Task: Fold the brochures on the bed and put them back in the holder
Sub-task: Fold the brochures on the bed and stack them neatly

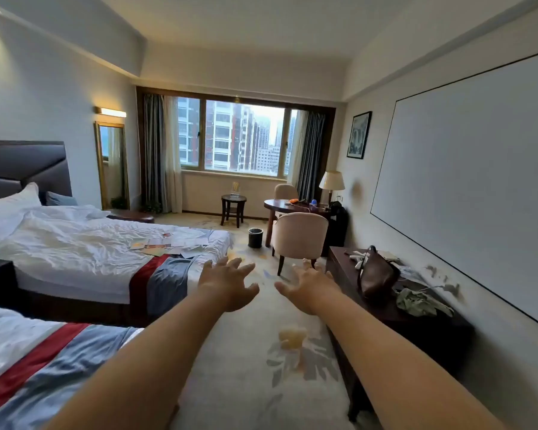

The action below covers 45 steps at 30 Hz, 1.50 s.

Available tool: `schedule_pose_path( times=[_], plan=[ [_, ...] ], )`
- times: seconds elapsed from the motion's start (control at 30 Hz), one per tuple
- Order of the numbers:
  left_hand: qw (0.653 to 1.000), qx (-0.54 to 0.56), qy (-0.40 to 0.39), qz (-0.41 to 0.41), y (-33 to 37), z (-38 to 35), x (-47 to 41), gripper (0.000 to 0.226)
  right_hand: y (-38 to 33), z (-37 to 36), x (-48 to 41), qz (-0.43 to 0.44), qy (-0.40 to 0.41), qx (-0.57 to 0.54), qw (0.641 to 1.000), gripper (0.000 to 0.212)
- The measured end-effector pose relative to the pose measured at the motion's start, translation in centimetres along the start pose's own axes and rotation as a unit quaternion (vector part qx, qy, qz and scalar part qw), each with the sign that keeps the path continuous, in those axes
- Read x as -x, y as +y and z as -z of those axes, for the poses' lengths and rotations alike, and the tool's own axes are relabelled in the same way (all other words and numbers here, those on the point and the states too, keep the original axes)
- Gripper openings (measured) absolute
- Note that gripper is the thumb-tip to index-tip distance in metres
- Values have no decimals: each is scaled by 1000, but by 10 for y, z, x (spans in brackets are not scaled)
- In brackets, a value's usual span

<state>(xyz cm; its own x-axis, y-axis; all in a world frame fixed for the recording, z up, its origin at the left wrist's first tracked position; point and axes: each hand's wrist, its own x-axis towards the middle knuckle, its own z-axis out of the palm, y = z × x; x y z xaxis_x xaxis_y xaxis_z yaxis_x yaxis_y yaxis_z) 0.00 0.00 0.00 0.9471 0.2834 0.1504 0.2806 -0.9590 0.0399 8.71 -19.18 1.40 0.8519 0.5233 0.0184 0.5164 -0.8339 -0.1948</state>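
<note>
Patterned carpet [261, 383] ran down the hotel room toward the window. Over it the left hand [230, 285] and right hand [308, 287] reached forward side by side, fingers spread and loose, holding nothing. Beyond the left hand, the brochures [174, 242] lay scattered near the foot of the far bed [75, 243], well apart from both hands. A brown bag [378, 274] stood on the dark bench [416, 321] right of the right hand.

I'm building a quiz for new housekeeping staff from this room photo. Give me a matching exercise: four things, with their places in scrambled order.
1. brochures
2. brown bag
3. bin
4. picture

A. on the carpet
B. on the far bed
C. on the right wall
D. on the dark cabinet

Pairs: 1-B, 2-D, 3-A, 4-C
</note>
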Motion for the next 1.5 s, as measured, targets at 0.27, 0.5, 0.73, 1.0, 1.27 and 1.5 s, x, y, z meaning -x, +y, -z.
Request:
schedule_pose_path(
  times=[0.27, 0.5, 0.73, 1.0, 1.27, 1.5],
  plan=[
    [999, -7, -11, 31, 12, -24, -143, 70, 50, 8, -152, 16, 18, 33, 999, 87],
    [999, -11, -30, 40, 11, -51, -269, 68, 81, 20, -274, 14, 14, 24, 1000, 87],
    [999, -29, -34, 30, -21, -81, -427, 68, 97, 15, -426, 0, 19, 35, 999, 85],
    [999, -19, -33, 21, -72, -99, -610, 70, 96, 20, -598, -18, 15, 26, 999, 85],
    [998, 14, -51, 33, -84, -139, -800, 72, 132, 2, -791, -16, 8, 9, 1000, 84],
    [996, 54, -41, 64, -94, -174, -986, 71, 182, 2, -984, 7, 18, 27, 999, 85]
  ],
)
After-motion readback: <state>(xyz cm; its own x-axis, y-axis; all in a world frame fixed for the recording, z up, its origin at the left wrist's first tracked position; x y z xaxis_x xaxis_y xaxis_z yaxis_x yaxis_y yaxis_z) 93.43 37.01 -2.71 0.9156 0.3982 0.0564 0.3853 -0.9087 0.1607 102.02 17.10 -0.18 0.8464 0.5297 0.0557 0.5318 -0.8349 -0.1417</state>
